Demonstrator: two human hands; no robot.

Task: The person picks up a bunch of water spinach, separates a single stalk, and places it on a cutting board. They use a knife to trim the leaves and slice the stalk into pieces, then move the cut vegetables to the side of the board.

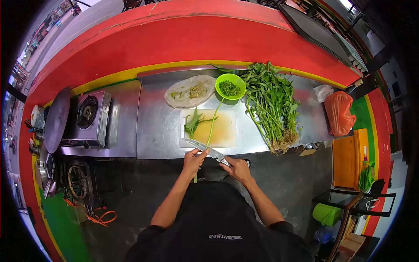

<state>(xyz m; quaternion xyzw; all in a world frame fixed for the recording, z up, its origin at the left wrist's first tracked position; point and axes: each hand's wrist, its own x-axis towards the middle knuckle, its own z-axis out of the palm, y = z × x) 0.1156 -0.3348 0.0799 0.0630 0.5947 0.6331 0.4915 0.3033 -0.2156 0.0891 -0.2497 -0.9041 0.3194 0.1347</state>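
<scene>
My left hand (193, 163) is closed around a long green vegetable stem (213, 124), which slants up over the cutting board and also sticks out below my hand. In my right hand (238, 169) is a kitchen knife (214, 153) gripped by its handle. Its blade points left across the stem, close to my left fingers, just off the board's near edge. On the white cutting board (227, 131) lie some cut green leaves (193, 124). Behind it stands a bright green bowl (238, 80) of chopped greens (229, 88). The stem's far end reaches near the bowl.
Left of the bowl lies a clear plastic bag (181, 100) with plant scraps. A large bunch of leafy greens (273, 102) with roots rests to the right. A red plastic bag (339, 113) sits at the far right, a gas stove (89, 115) at the left. A red wall (196, 41) backs the metal counter (157, 135).
</scene>
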